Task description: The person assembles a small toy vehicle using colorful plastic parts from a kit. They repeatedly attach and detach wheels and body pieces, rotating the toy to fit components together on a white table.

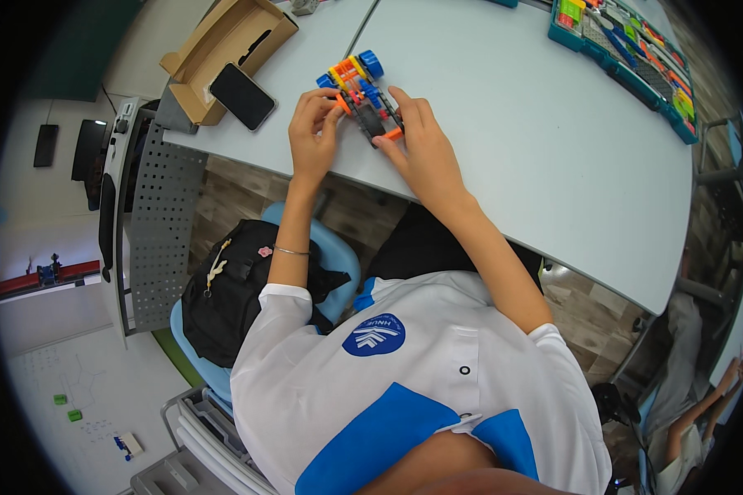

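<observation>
Near the front edge of the white table [537, 165] is a small toy vehicle built of plastic pieces [362, 95]. It has blue wheels at its far end, yellow and orange parts in the middle, and a dark block with orange pieces at its near end. My left hand [314, 132] grips its left side, thumb and fingers closed by an orange piece. On the other side, my right hand [425, 153] holds the near right corner between thumb and fingers. Some of the small parts under my fingertips are hidden.
A black phone [244, 96] lies left of my hands, beside an open cardboard box [215, 62]. At the far right stands a teal case [627, 78] full of colourful pieces. Below the table, a black backpack [231, 289] rests on a blue chair [338, 252]. Another person's arm [692, 417] shows at the right.
</observation>
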The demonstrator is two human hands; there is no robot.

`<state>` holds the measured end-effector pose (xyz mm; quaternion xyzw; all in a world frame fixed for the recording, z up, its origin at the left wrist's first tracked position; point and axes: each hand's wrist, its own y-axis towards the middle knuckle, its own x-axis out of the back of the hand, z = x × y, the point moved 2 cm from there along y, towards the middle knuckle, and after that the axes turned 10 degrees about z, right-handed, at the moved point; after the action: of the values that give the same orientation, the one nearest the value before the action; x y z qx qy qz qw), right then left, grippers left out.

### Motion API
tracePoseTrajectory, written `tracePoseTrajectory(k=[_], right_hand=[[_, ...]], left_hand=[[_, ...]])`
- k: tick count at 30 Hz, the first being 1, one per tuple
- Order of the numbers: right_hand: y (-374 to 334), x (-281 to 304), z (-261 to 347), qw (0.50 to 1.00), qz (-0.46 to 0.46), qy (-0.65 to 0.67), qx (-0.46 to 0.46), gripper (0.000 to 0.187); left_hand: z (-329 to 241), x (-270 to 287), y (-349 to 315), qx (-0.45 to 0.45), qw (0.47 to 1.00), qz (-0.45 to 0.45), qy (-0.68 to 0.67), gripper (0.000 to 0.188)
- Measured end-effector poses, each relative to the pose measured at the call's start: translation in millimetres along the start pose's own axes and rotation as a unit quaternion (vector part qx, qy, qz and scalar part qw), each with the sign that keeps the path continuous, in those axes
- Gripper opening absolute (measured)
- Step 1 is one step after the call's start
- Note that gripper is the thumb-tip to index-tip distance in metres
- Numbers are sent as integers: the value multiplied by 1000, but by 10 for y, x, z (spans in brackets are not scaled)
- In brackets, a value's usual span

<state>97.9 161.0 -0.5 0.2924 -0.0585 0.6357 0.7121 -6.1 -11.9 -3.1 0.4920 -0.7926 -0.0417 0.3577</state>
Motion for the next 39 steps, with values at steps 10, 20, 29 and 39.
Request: tracePoseTrajectory(k=[10, 20, 29, 39], right_hand=[[-61, -2, -13, 999, 18, -36, -16, 75], [-95, 7, -56, 999, 5, -35, 1, 73], [-166, 325, -142, 998, -67, -2, -21, 63], [-889, 1813, -573, 937, -280, -39, -208, 51]], left_hand=[[527, 472, 294, 30, 976, -123, 178, 8], [527, 444, 310, 70, 955, -155, 242, 12], [268, 360, 207, -42, 948, -146, 281, 18], [487, 423, 135, 8, 969, -194, 156, 20]])
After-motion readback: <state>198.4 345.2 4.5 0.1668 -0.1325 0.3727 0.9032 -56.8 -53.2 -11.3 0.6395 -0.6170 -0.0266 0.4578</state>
